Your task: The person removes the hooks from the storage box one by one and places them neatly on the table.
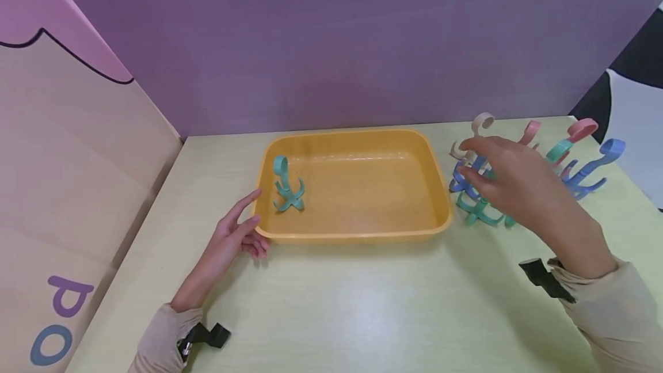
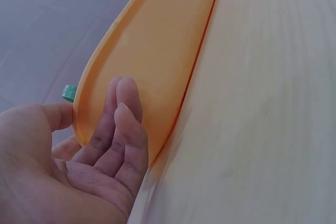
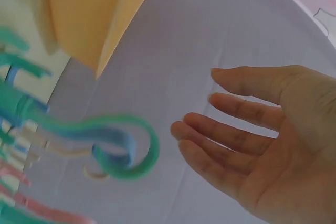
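A yellow tray [image 1: 357,235] lies on the table. Near its left end, a green four-claw plastic hook [image 1: 288,189] stands inside. My left hand [image 1: 233,235] touches the tray's left rim with thumb and index finger; in the left wrist view its other fingers bend loosely beside the outer wall. To the tray's right is a cluster of similar hooks in blue [image 1: 595,168], green [image 1: 479,210], pink [image 1: 582,128] and beige [image 1: 483,122]. Above this cluster hovers my right hand [image 3: 262,129], fingers spread and nothing between them. It hides part of the cluster in the head view.
The pale table [image 1: 352,304] extends in front of the tray. A purple wall panel [image 1: 336,45] rises directly behind, and a printed panel [image 1: 77,189] stands along the left side. The hooks sit close to the table's right edge.
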A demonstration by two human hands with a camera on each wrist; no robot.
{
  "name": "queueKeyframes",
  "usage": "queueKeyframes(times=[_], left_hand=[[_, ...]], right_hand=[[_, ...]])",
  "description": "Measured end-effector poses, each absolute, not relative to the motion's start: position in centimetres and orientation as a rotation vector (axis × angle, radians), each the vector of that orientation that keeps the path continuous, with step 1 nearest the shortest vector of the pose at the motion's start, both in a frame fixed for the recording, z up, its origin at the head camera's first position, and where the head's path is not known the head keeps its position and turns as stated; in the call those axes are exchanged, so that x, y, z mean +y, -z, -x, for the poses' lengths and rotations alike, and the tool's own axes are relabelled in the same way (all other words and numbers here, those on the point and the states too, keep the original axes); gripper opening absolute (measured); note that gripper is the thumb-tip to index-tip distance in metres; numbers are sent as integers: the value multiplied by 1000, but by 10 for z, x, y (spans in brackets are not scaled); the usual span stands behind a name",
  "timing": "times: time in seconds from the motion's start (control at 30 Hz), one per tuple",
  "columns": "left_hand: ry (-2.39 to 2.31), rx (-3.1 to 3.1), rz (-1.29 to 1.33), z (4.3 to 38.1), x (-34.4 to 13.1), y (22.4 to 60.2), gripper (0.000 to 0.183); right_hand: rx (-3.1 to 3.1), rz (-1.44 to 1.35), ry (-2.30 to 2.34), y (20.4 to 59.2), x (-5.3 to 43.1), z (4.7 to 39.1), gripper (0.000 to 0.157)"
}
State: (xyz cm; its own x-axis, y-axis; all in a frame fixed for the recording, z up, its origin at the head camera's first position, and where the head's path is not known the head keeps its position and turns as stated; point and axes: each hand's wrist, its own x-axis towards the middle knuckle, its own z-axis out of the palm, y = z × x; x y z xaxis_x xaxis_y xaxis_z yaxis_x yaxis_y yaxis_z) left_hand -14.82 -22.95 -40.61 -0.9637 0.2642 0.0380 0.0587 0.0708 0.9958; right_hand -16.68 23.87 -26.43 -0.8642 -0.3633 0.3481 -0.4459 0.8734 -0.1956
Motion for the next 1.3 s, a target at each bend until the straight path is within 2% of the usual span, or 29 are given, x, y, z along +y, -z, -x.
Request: queueKeyframes(times=[0.63,1.3], left_hand=[[-2031,2173,-368,151,-225,408,53],[-2036,2178,-361,151,-219,407,55]], right_hand=[[-2653,-804,-499,246,160,173,33],[-2558,-1060,-606,259,85,188,35]])
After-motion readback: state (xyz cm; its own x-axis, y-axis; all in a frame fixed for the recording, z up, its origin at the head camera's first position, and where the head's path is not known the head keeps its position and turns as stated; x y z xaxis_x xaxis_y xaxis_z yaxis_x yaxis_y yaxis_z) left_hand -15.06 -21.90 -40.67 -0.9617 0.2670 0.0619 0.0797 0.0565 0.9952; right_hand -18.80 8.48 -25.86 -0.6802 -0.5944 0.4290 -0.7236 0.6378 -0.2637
